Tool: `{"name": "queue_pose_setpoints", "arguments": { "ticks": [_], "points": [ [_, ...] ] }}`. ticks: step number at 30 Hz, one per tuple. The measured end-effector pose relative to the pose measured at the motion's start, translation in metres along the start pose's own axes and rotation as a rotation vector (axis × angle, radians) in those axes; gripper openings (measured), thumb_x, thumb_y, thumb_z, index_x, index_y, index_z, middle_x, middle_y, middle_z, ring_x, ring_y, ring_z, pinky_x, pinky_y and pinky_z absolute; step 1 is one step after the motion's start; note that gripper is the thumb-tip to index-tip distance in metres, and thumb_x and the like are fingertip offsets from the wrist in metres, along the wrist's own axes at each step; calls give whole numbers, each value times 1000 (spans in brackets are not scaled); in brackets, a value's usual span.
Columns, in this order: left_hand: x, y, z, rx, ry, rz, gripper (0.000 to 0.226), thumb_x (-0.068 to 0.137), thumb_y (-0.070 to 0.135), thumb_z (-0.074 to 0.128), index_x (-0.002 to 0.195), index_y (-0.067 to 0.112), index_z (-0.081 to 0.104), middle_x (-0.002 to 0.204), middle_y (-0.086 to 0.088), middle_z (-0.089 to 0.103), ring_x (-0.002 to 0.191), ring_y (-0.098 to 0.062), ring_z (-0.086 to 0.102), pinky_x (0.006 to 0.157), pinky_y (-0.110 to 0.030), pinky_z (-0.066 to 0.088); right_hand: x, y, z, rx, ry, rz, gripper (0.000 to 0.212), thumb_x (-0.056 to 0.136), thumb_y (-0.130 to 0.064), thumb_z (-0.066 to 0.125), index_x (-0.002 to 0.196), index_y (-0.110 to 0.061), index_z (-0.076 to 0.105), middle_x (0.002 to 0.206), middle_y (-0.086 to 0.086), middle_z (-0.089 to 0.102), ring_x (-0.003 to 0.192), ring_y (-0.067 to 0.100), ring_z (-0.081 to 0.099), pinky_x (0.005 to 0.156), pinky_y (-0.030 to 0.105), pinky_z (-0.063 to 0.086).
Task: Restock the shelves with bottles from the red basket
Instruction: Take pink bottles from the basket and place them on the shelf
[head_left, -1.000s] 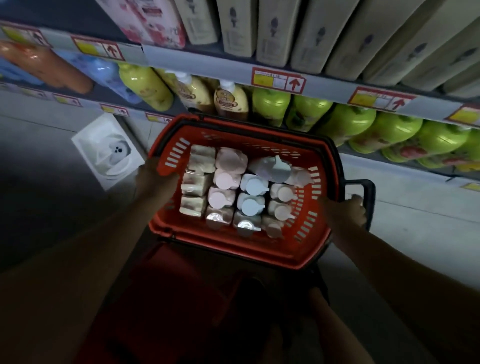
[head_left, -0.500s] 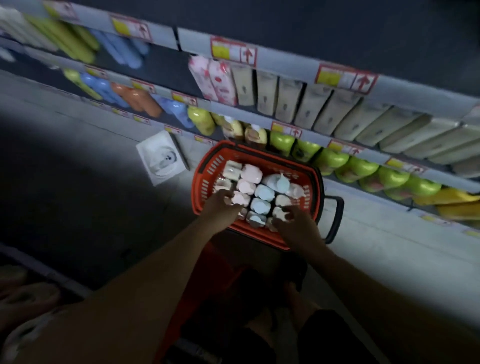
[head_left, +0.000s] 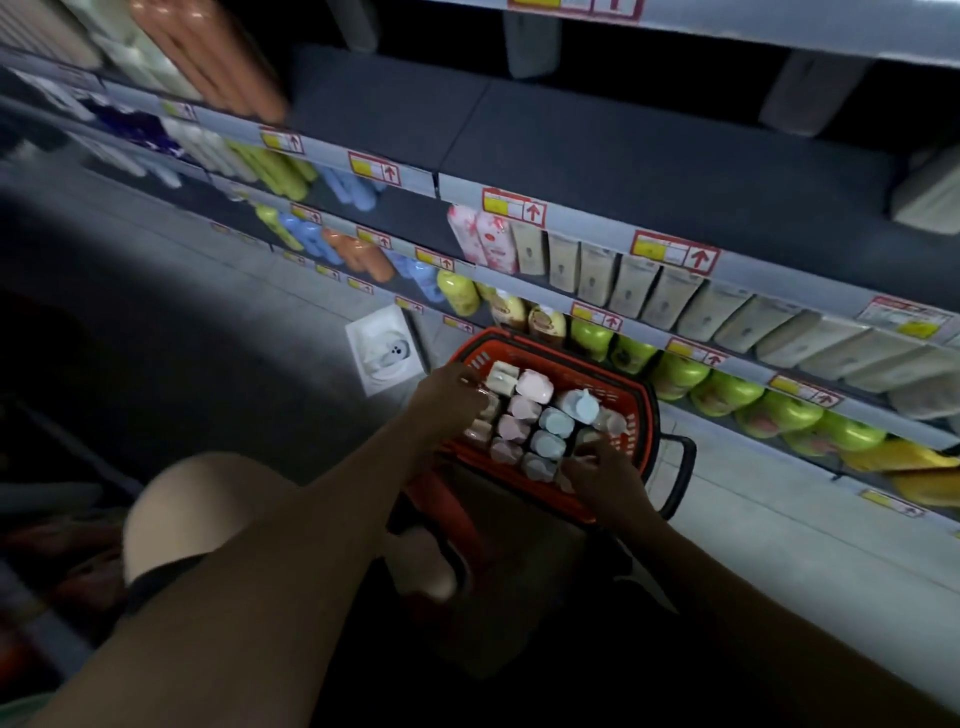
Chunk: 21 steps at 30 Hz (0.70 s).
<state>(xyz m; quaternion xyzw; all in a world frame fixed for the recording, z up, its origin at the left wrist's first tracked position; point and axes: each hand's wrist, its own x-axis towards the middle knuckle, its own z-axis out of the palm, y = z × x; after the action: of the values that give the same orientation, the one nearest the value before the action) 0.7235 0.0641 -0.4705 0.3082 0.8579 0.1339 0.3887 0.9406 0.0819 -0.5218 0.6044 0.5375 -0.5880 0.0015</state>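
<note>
Change vs ~1 s back: both hands are coming off the rim of the red slotted plastic basket (head_left: 636, 410) and are now working down among the capped plastic bottles (head_left: 535, 415) packed upright inside it. View is also tipping up and back, so more shelving is showing, incl. a wide dark bare shelf (head_left: 597, 140) above the beige pouches.

L hand (head_left: 447, 405) is reaching over the basket's left edge. Fingers are curling down onto the cream-capped bottles (head_left: 491, 402) at that side, fingertips touching caps. Can't tell if they are closing round one or only resting on it; blur and dim light.

R hand (head_left: 602, 473) is sitting over the near-right corner. Fingers are spread slightly, tips lying on a pale cap (head_left: 589, 439) just ahead of them. Whether they are clamping it: can't tell.

Pink-capped (head_left: 532, 387) and blue-capped (head_left: 556, 421) rows are standing between the two hands, untouched. One bottle is lying on its side beyond the R fingertips, toward the basket's far-right wall.

Judgement: carrying phase is over, picking is starting. No bottle is lifted yet; all stock is still in the basket, basket is sitting low in front of the green bottles (head_left: 727, 389) on the bottom shelf. Bare shelf looks the likely target, well above both hands.
</note>
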Motion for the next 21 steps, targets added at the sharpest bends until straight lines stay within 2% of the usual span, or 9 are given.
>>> {"name": "queue_pose_setpoints", "arguments": {
  "ticks": [3, 5, 8, 9, 11, 13, 16, 18, 21],
  "points": [
    [8, -2, -2, 54, -26, 29, 41, 86, 22, 68, 125, 7, 63, 124, -16, 67, 112, -32, 63, 87, -31, 47, 10, 12, 7, 59, 53, 17, 37, 92, -27, 66, 124, -8, 63, 115, 12, 69, 93, 22, 64, 61, 23, 41],
    [15, -5, -3, 84, -58, 45, 47, 82, 28, 67, 125, 9, 62, 122, -14, 66, 111, -32, 63, 86, -30, 47, 17, 20, 10, 100, 84, 51, 35, 94, -30, 64, 122, -9, 64, 115, 12, 69, 95, 24, 65, 68, 27, 46],
    [35, -17, 2, 219, -114, 142, 41, 83, 29, 66, 120, 12, 64, 120, -14, 68, 111, -33, 63, 94, -38, 51, 33, 26, 12, 121, 101, 83, 17, 97, -28, 61, 107, -14, 62, 98, 8, 65, 93, 27, 62, 78, 33, 47],
    [47, -21, 5, 293, -167, 188, 39, 85, 26, 66, 121, 12, 63, 120, -13, 68, 112, -31, 63, 94, -38, 50, 41, 28, 15, 116, 111, 84, 17, 97, -27, 60, 109, -15, 62, 96, 7, 64, 96, 29, 63, 81, 35, 48],
    [81, -27, 14, 404, -244, 269, 37, 88, 19, 66, 124, 13, 62, 120, -9, 68, 111, -25, 62, 90, -33, 48, 63, 38, 31, 78, 158, 53, 31, 96, -29, 61, 122, -12, 62, 107, 11, 69, 107, 33, 66, 87, 35, 50],
    [121, -30, 27, 428, -294, 347, 43, 87, 20, 69, 129, 15, 58, 123, -8, 67, 112, -25, 63, 87, -31, 49, 84, 41, 56, 20, 265, 39, 42, 93, -34, 63, 129, -14, 60, 119, 13, 70, 112, 34, 66, 88, 35, 50],
    [190, -46, 61, 475, -333, 517, 45, 84, 15, 72, 127, 12, 59, 124, -8, 64, 113, -27, 61, 82, -27, 45, 131, 41, 103, -129, 371, -49, 55, 86, -46, 53, 126, -10, 61, 119, 21, 68, 110, 40, 63, 91, 46, 51],
    [236, -61, 89, 527, -423, 647, 45, 82, 13, 73, 125, 10, 60, 122, -10, 64, 112, -29, 61, 88, -35, 50, 168, 44, 129, -233, 411, -74, 54, 84, -44, 53, 123, -8, 64, 117, 22, 67, 109, 42, 62, 89, 46, 51],
    [290, -94, 114, 507, -426, 800, 45, 80, 14, 73, 123, 11, 59, 119, -11, 63, 107, -30, 62, 90, -47, 52, 227, 58, 150, -329, 404, -106, 48, 88, -38, 67, 128, -12, 62, 120, 20, 66, 111, 40, 62, 89, 43, 52]
  ]
}}
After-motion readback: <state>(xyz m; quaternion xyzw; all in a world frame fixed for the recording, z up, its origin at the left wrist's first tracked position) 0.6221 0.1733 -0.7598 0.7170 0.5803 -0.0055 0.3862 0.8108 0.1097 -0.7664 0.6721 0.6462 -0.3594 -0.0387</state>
